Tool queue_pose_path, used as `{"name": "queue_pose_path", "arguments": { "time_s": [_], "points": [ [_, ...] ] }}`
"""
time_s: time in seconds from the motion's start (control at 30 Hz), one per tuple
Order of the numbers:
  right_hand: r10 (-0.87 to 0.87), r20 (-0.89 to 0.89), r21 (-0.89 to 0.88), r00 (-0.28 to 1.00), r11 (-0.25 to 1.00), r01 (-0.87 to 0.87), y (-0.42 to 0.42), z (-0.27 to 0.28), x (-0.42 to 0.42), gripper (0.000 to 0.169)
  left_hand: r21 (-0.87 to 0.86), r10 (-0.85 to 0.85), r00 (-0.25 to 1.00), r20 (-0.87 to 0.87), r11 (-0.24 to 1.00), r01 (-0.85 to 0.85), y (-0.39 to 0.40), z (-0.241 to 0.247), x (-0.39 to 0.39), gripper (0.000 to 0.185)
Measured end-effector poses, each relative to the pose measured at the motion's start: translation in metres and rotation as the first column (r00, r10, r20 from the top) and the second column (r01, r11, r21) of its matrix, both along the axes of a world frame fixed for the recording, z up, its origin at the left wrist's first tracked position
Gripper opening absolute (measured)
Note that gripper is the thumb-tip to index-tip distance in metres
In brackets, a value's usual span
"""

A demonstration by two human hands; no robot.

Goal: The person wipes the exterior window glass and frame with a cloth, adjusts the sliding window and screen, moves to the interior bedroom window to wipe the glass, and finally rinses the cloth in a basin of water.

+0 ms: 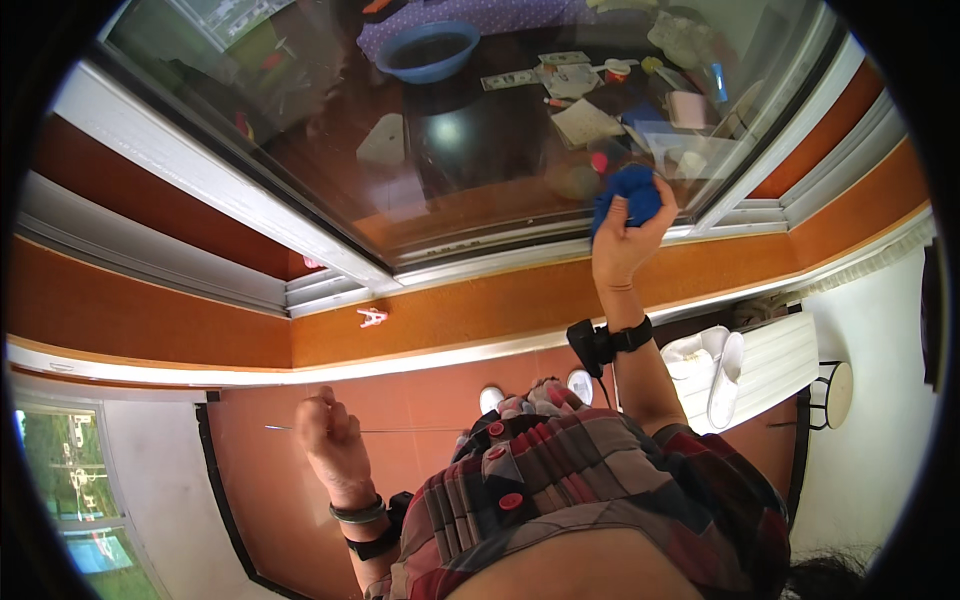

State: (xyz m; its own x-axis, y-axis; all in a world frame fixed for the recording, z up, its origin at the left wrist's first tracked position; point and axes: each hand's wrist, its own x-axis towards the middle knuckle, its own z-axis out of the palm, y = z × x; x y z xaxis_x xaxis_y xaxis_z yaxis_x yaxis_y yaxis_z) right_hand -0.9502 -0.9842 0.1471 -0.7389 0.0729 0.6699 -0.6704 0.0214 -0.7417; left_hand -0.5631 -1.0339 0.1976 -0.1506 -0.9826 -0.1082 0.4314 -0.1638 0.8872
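My right hand [636,225] grips a bunched blue cloth [634,196] and holds it against the lower right part of a glass window pane [480,172], just above the pale metal frame [525,262]. Lower on the left, my left hand [328,431] hangs over the floor with its fingers curled around a thin metal rod [405,430], which sticks out on both sides of it. How far the rod reaches towards my clothes is hard to tell.
A pink clothes peg [372,317] lies on the brown sill [480,300]. White shoes [724,381] rest on a white slatted surface [780,360] at the right, near a round stool [838,394]. Behind the glass are a blue basin [428,69], banknotes [510,80] and papers [587,122].
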Motion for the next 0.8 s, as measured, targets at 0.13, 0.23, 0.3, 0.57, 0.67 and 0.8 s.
{"name": "queue_pose_path", "arguments": {
  "time_s": [0.13, 0.23, 0.3, 0.57, 0.67, 0.8],
  "points": [
    [-0.072, -0.222, -0.146, 0.972, 0.989, 0.039, -0.014, 0.093, -0.011, 0.042, 0.047, -0.056, 0.996, -0.067, 0.997, 0.059, -0.020, -0.014, 0.003, 0.011],
    [-0.152, -0.232, -0.318, 0.961, 0.945, 0.073, -0.020, 0.162, -0.015, 0.043, 0.016, -0.059, 0.995, -0.077, 0.998, 0.060, -0.029, -0.019, 0.001, 0.009],
    [-0.159, -0.375, -0.287, 0.913, 0.957, 0.049, -0.043, 0.168, -0.003, 0.042, 0.047, -0.015, 0.997, -0.072, 0.999, 0.018, -0.030, -0.016, -0.007, 0.009],
    [0.605, -0.786, 0.599, 0.127, 0.796, -0.081, -0.101, 0.007, 0.096, 0.020, 0.095, -0.014, 0.998, -0.060, 0.995, 0.019, -0.013, -0.016, -0.015, 0.010],
    [0.676, -0.736, 0.676, -0.008, 0.735, -0.048, -0.088, 0.031, 0.071, 0.021, 0.081, 0.007, 1.000, -0.011, 0.997, -0.006, -0.012, -0.015, -0.009, 0.011],
    [0.327, -0.940, 0.328, 0.093, 0.945, -0.001, -0.085, 0.198, 0.034, 0.023, 0.110, 0.123, 0.992, 0.022, 0.986, -0.125, -0.008, -0.029, 0.006, 0.013]
  ]
}}
